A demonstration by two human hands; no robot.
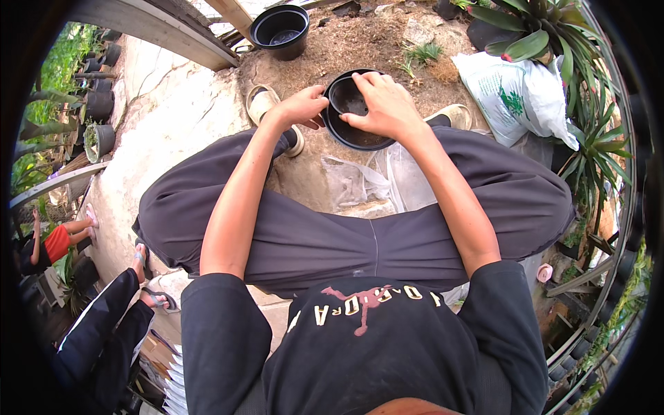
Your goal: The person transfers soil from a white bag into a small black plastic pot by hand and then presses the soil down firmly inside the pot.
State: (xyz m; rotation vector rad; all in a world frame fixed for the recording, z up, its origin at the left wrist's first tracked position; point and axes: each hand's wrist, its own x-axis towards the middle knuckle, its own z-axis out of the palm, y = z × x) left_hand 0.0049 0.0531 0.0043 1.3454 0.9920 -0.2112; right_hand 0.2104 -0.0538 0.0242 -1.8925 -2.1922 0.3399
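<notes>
A small black plastic plant pot point(346, 97) sits inside a larger black plastic plant pot point(358, 140) between my feet. My right hand point(385, 104) grips the small pot, fingers over its far rim and thumb inside the opening. At the left side of the pots, my left hand point(306, 106) holds the rim; which of the two rims its fingers pinch is hard to tell. A little dark material shows at the bottom of the larger pot. Clear plastic sheeting point(358, 179) lies crumpled on the ground just in front of me.
Another black pot point(282, 36) stands beyond, near a wooden post point(207, 46). A white printed sack point(511, 98) lies at the right beside bromeliad-like plants point(544, 41). Loose brown fibrous soil point(358, 39) covers the far ground. Two other people are at the left; potted plants line that side.
</notes>
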